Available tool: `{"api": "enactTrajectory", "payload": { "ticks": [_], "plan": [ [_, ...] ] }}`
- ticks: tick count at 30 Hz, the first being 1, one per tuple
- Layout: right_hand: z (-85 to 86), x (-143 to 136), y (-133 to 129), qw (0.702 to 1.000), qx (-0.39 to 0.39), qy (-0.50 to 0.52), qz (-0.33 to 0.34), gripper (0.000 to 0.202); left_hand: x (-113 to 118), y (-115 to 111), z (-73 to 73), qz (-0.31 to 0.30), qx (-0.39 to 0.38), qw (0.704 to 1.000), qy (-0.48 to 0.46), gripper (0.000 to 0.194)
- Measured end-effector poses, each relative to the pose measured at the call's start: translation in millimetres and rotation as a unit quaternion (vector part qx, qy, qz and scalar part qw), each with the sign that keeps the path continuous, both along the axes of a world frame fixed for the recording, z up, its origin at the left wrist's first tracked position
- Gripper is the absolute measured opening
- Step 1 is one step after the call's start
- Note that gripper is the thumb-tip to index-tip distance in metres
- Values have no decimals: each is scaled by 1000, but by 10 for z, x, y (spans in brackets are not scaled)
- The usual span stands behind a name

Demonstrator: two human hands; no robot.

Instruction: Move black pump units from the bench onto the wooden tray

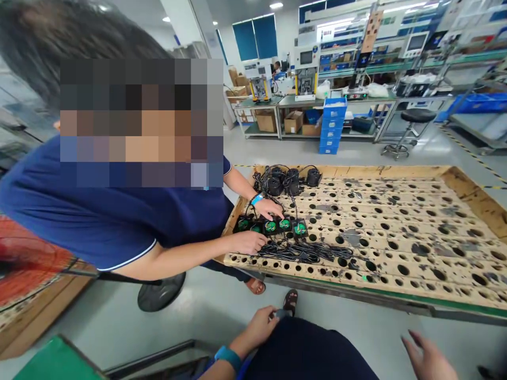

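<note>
My left hand [259, 327] rests on my knee at the bottom of the view, with a teal band on the wrist; whether it holds something small and dark I cannot tell. My right hand [430, 359] hangs open at the lower right, holding nothing. Across from me a co-worker in a blue shirt [119, 216] leans over a wooden board with many holes [396, 232]. That person's two hands [253, 241] touch a row of small black units with green faces [273, 226]. Black cables [304, 250] lie bundled in front of them.
More black units with cables [287, 182] sit at the board's far left corner. A red fan [27, 258] stands at the left, its round base [160, 293] on the floor. Behind are workbenches, stacked blue bins [332, 126] and a stool [412, 126].
</note>
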State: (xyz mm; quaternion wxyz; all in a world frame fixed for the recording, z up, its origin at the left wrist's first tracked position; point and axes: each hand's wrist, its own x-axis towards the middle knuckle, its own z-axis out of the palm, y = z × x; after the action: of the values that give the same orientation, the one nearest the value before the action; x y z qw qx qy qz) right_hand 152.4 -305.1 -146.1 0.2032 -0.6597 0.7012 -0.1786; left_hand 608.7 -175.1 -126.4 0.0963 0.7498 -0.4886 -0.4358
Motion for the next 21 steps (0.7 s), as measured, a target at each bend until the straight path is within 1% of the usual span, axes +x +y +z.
{"api": "enactTrajectory", "payload": {
  "ticks": [2, 4, 6, 7, 9, 10, 12, 14, 16, 19, 21],
  "plan": [
    [17, 534, -355, 995, -71, 0, 72, 58, 96, 99, -48, 9, 12, 1000, 7, 24],
    [61, 1141, -603, 979, -133, 20, 151, 57, 205, 105, -49, 8, 7, 1000, 16, 23],
    [108, 1699, -759, 961, -152, 69, 220, 53, 331, 13, 7, -1, -20, 1000, 23, 23],
    [127, 1930, -819, 953, -151, 90, 248, 52, 398, -64, 56, -8, -37, 999, 26, 23],
    [160, 2278, -934, 942, -133, 122, 283, 54, 531, -259, 179, -31, -84, 995, 33, 24],
    [178, 2396, -995, 941, -117, 133, 288, 57, 590, -366, 243, -47, -114, 992, 37, 25],
    [230, 2543, -1127, 943, -78, 158, 282, 62, 680, -573, 342, -84, -173, 981, 39, 27],
    [307, 2610, -1257, 942, -36, 185, 277, 61, 715, -753, 372, -128, -226, 965, 25, 32],
    [393, 2640, -1367, 933, -7, 204, 297, 58, 678, -906, 330, -175, -255, 951, -4, 39],
    [488, 2668, -1493, 911, 33, 202, 357, 63, 498, -1134, 219, -241, -265, 933, -42, 51],
    [519, 2694, -1563, 898, 56, 193, 391, 62, 338, -1310, 178, -254, -254, 930, -75, 60]
  ]
}}
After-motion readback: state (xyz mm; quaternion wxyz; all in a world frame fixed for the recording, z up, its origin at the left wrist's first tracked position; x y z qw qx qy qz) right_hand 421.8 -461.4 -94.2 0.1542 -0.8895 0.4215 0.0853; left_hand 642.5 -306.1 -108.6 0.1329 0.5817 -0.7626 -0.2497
